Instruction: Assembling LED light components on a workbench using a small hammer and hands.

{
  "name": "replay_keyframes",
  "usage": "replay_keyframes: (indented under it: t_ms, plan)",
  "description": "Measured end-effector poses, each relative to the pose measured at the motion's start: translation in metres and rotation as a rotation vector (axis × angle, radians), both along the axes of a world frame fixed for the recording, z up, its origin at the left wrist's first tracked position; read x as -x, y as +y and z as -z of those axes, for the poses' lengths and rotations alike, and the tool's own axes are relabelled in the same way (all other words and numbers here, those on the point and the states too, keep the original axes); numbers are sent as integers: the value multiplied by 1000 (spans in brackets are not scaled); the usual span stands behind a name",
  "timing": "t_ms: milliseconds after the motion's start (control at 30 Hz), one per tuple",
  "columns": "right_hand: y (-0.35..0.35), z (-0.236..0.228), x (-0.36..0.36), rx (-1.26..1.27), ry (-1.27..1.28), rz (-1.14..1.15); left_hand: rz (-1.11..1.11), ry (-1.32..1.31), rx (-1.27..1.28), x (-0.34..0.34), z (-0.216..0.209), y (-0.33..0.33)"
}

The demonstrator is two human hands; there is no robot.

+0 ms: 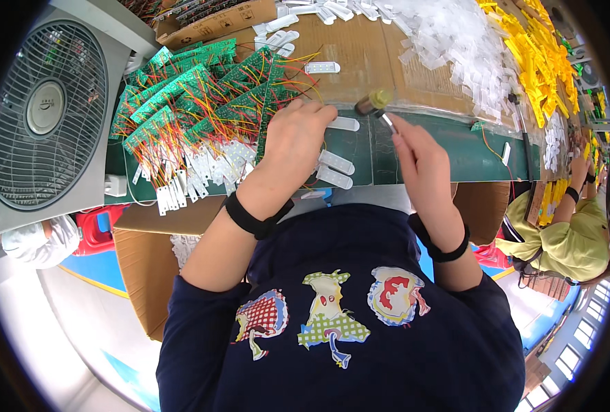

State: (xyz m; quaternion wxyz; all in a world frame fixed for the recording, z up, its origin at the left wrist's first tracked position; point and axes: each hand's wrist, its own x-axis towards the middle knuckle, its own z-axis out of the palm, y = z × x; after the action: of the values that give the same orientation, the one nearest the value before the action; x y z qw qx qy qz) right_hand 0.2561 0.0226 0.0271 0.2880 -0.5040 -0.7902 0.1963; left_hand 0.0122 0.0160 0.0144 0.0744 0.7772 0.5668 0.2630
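Observation:
My right hand (421, 154) grips the thin metal shaft of a small hammer (373, 102). The hammer's yellowish and dark head is smeared by motion above the bench. To its left, my left hand (299, 130) is closed, its fingertips on the end of a white oblong light piece (346, 124) lying on the green bench edge. Two similar white pieces with rows of dots (336, 163) lie nearer me, beside that hand's wrist. Another dotted white piece (322, 67) with red and yellow wires sits farther back. Black bands circle both wrists.
Green circuit boards (174, 96) with red and yellow wires pile up at the left, next to a grey fan (47, 106). Clear plastic pieces (456, 48) and yellow parts (535, 55) heap at the far right. A co-worker in a yellow-green top (566, 233) sits at right.

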Motion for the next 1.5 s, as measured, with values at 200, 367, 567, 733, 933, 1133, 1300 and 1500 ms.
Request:
replay_keyframes:
  t_ms: [200, 367, 567, 733, 933, 1133, 1300, 1500]
  plan:
    - [-10, -10, 10, -4, 56, -91, 3, -12, -8, 0, 0, 0]
    - [-25, -16, 6, -292, 315, -92, -9, -11, -21, 0, 3, -2]
    - [-19, -5, 16, -21, 86, -81, -10, -14, 22, 2, 3, 0]
    - [-20, -8, 15, -235, 277, -136, -38, 22, 33, 1, 4, -3]
    - [-14, 12, 33, -103, 137, -145, -74, -57, 118, 5, 8, 3]
    - [-18, 18, 32, -217, 257, -117, -73, -104, 131, 5, 11, 2]
    - [-6, 19, 43, -130, 57, -149, -56, -101, 95, 6, 10, 4]
    - [-3, -4, 24, -223, 230, -75, -60, -95, 111, 6, 12, 0]
